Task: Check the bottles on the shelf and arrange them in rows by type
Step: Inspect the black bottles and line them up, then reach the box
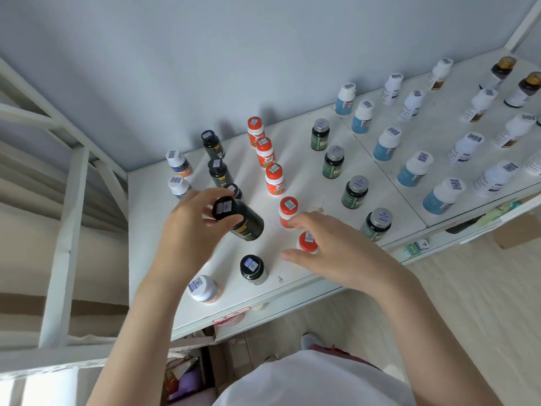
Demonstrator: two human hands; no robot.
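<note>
On the white shelf (295,159) bottles stand in rows by type. My left hand (190,227) grips a black-capped dark bottle (243,219) by its cap, tilted above the shelf. Behind it stands a row of black-capped bottles (218,171); another black-capped bottle (252,268) stands near the front edge. My right hand (330,250) hovers with relaxed fingers over an orange-capped bottle (307,242) at the front of the orange-capped row (273,178), and I cannot tell whether it touches it.
Rows of grey-capped green bottles (354,191), blue-labelled white bottles (414,168) and other white bottles (465,149) fill the right. White-capped bottles (178,162) stand at the left, one (202,288) near the front edge. A white frame (64,218) rises on the left.
</note>
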